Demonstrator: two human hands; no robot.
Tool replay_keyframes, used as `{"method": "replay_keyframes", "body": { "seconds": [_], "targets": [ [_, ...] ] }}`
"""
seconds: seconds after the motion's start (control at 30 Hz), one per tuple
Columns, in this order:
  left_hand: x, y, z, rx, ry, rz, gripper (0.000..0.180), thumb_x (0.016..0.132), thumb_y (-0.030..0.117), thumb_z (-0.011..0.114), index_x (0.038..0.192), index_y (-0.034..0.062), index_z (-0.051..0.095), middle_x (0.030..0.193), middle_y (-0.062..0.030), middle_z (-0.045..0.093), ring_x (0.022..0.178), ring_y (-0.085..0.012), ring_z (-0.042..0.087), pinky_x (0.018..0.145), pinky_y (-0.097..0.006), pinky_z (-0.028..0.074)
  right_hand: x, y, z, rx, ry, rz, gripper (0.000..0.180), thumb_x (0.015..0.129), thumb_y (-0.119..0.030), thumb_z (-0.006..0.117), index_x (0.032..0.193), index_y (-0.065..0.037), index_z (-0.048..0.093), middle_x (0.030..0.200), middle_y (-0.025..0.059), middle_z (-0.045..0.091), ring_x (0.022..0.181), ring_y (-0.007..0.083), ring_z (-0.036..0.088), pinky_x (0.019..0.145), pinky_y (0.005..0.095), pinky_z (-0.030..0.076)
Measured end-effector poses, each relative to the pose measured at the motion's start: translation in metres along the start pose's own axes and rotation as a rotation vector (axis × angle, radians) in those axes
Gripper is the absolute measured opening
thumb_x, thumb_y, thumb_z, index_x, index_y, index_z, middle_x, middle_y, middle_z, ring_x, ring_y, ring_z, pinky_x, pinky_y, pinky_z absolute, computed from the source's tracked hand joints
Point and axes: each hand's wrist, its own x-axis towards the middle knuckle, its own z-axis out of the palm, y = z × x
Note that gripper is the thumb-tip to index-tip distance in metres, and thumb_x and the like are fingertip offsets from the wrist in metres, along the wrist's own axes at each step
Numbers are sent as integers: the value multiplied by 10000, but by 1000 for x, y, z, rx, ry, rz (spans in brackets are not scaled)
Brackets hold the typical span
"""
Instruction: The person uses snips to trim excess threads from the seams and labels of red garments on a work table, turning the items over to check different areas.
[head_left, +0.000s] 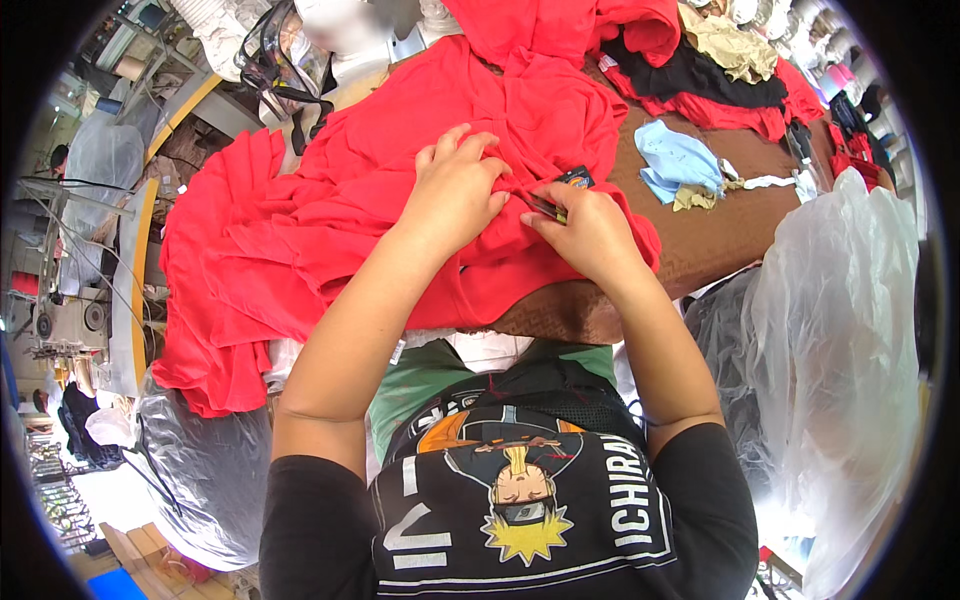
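Note:
A large red garment (330,215) lies in loose folds over the brown padded table in front of me. My left hand (455,190) rests on it, thumb and fingers pinching a fold of the cloth. Close to its right, my right hand (585,230) is closed round small dark thread snips (545,207), which point toward the left fingertips. Most of the snips are hidden in the palm. A black label (577,178) with a small coloured emblem shows just above the right hand.
The brown table (690,235) carries a light blue cloth scrap (678,160) to the right. Black and red cloth and crumpled tan paper (735,45) lie behind it. Clear plastic bags (835,350) stand right, another (200,470) lower left. Sewing machines (75,318) are far left.

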Motion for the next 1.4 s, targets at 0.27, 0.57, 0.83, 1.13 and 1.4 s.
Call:
{"method": "replay_keyframes", "body": {
  "seconds": [0.27, 0.57, 0.83, 1.13, 1.4],
  "targets": [
    [-22, 1, -30, -1046, -177, -301, 165, 899, 120, 657, 1025, 18, 683, 964, -23, 682, 922, -82, 603, 834, -241, 467, -15, 4, -31, 887, -236, 29, 150, 919, -191, 626, 968, -49, 632, 785, -39, 562, 611, 79, 502, 538, 244, 401],
    [-39, 28, -30, -1229, 292, -219, 244, 1009, 235, 512, 932, 24, 608, 881, 19, 606, 833, -46, 526, 805, -206, 422, -19, -3, -39, 993, -144, 24, 105, 940, -139, 605, 986, -47, 618, 857, -58, 577, 717, 13, 461, 656, 184, 385],
    [-48, 27, -48, -1310, 133, -323, 248, 1026, 289, 465, 955, 68, 555, 829, 31, 532, 721, -36, 495, 640, -213, 433, -18, -2, -36, 824, -9, -82, 98, 916, -80, 624, 982, -8, 620, 907, -13, 621, 876, 62, 538, 821, 237, 430],
    [-45, 39, -61, -1251, 117, -486, 256, 1021, 303, 475, 982, 61, 551, 837, 4, 560, 658, -45, 540, 573, -182, 438, -40, -52, -36, 403, 319, -415, 196, 749, -65, 774, 918, -46, 677, 828, 41, 617, 720, 132, 611, 602, 267, 473],
    [-49, 42, -58, -1373, 16, -333, 227, 958, 120, 591, 1155, 9, 566, 974, -78, 690, 862, -50, 596, 766, -176, 448, -32, -52, -20, 401, 318, -426, 202, 759, -43, 742, 937, -19, 648, 818, 86, 611, 715, 216, 637, 621, 298, 495]
  ]
}}
